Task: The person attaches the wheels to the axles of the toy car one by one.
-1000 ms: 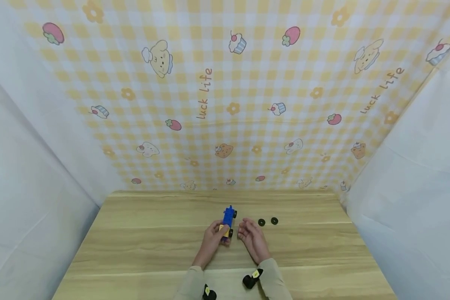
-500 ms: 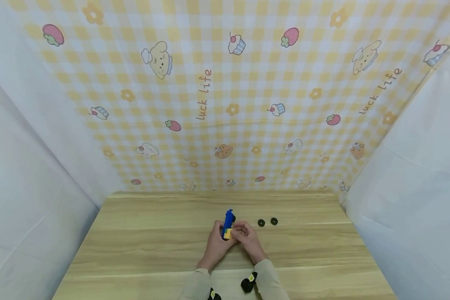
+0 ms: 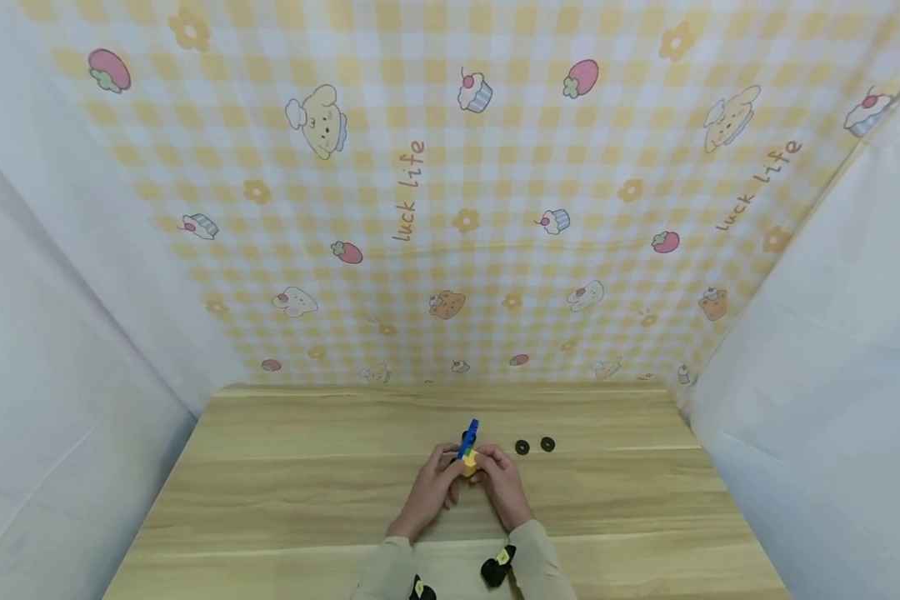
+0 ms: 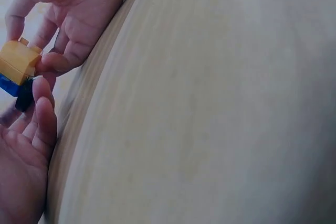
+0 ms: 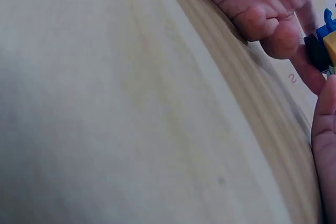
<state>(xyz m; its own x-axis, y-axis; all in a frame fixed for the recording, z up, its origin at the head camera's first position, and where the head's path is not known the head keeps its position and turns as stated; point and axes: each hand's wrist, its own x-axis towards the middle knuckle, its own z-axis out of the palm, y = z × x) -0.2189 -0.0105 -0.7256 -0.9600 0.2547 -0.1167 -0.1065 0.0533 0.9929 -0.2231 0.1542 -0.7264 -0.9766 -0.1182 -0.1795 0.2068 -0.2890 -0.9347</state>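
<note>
In my head view, the left hand [image 3: 428, 490] and right hand [image 3: 504, 490] both pinch the blue-and-yellow toy car [image 3: 467, 446] between them over the table [image 3: 285, 483]; two black rings [image 3: 518, 450] lie near the right hand. My left wrist view shows its yellow block [image 4: 19, 62] and black wheel [image 4: 24, 97] among fingertips. In my right wrist view, the frame edge cuts it off

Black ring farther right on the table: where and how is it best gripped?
Probably pinch that black ring by opposite edges of its outer rim, from above, as it lies flat. Come from the right, since the other ring sits left of it. The right hand holds the toy car.
</note>
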